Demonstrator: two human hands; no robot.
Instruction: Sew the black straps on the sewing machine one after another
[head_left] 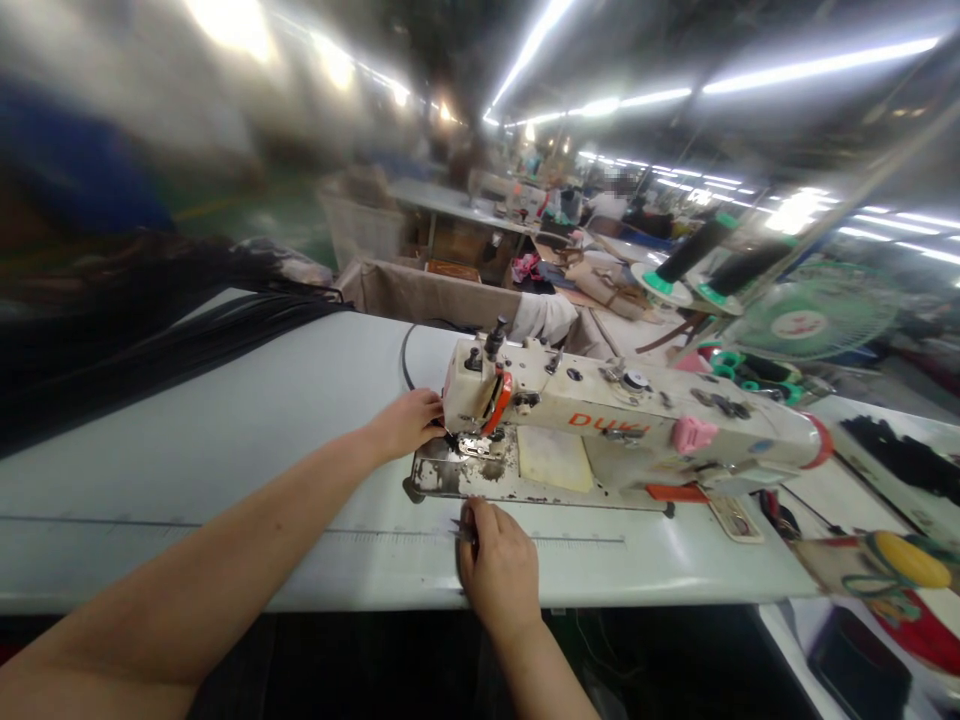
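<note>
My left hand [409, 425] is beside the needle end of a white sewing machine [615, 400], its fingers pinched on a narrow black strip [406, 358]. The strip curves over the table behind that hand; its end near the needle is mostly hidden by the fingers and machine head. In front of the machine's worn metal bed [502, 475], my right hand [501, 560] is closed around a pair of small dark thread snips [466, 530]. Two pointed tips stick out to the left, over the ruler line on the table.
Long black strips [225, 345] lie bunched on the left of the pale table [285, 390]. Behind it is a cloth-lined bin [427, 295]. Thread cones [694, 255] and a green fan [806, 315] stand behind right. A phone-like dark object [859, 660] lies lower right.
</note>
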